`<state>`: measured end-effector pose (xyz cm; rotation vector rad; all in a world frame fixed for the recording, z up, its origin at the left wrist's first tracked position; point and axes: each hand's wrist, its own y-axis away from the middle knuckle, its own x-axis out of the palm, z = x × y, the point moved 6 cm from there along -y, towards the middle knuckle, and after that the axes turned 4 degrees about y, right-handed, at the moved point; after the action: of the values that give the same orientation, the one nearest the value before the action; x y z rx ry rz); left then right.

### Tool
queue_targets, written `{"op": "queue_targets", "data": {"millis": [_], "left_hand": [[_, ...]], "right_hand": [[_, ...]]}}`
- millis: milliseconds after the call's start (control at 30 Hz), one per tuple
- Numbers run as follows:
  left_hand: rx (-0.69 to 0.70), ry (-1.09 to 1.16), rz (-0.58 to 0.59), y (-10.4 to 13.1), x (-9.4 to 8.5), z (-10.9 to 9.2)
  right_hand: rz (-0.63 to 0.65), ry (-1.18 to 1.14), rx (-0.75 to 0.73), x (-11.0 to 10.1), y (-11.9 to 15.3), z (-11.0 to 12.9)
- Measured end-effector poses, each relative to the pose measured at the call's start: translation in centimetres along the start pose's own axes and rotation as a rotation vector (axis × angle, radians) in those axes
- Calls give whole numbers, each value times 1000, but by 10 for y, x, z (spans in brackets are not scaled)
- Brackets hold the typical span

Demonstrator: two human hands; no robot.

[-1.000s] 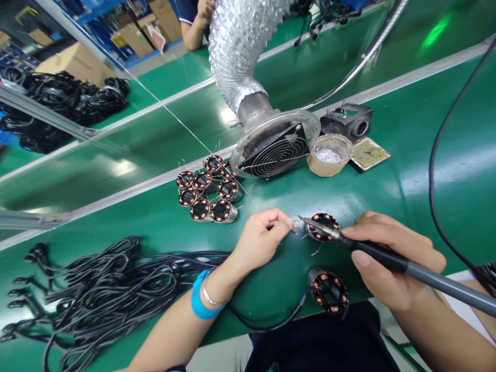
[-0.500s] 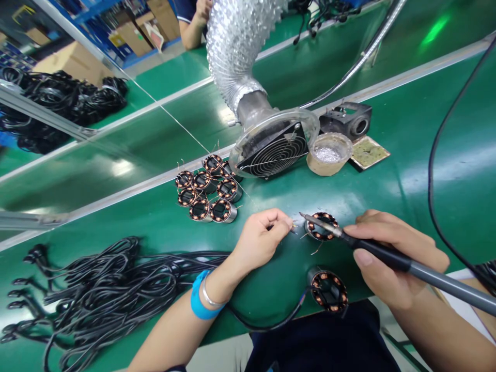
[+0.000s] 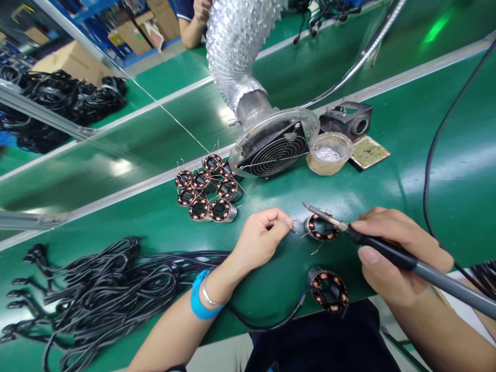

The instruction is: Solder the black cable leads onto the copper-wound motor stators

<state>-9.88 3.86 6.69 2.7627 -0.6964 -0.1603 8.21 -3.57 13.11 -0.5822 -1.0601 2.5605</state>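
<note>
The left hand (image 3: 263, 237) pinches thin wires (image 3: 295, 226) just beside a coil ring (image 3: 321, 235) on the desk (image 3: 271, 289); the right hand (image 3: 403, 253) grips a soldering iron (image 3: 382, 251), its tip (image 3: 307, 206) apart from those wires. The step seems to be soldering wire ends; the next touch calls for keeping both steady.

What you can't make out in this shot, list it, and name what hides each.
Head view throughout:
Thin wires at the left hand: too small to count; the hand hides where they lead.
Soldering iron: rear cut off by the picture's right edge; right hand covers part of it.
Copper-wound ring: far rim partly hidden by the iron.
Co-worker's sleeve: cut off by top edge.
</note>
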Motion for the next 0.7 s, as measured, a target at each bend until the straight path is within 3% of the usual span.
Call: {"op": "queue_targets", "data": {"millis": [67,133,267,333,467,567,700], "left_hand": [[10,-3,31,1,0,-2],[25,-3,100,3,3,-4],[43,-24,238,9,7,-6],[49,-44,267,11,7,-5],[91,-108,305,13,6,-9],[136,-169,266,11,4,-16],[-17,49,224,7,6,-11]], "right_hand": [[-56,6,42,-2,3,-5],[-34,46,103,1,1,-9],[302,133,24,31,-11,-1],[386,115,-52,41,-15,4],[396,129,-132,47,-15,5],[398,132,-145,45,-11,3],[428,122,-107,44,-9,2]]}}
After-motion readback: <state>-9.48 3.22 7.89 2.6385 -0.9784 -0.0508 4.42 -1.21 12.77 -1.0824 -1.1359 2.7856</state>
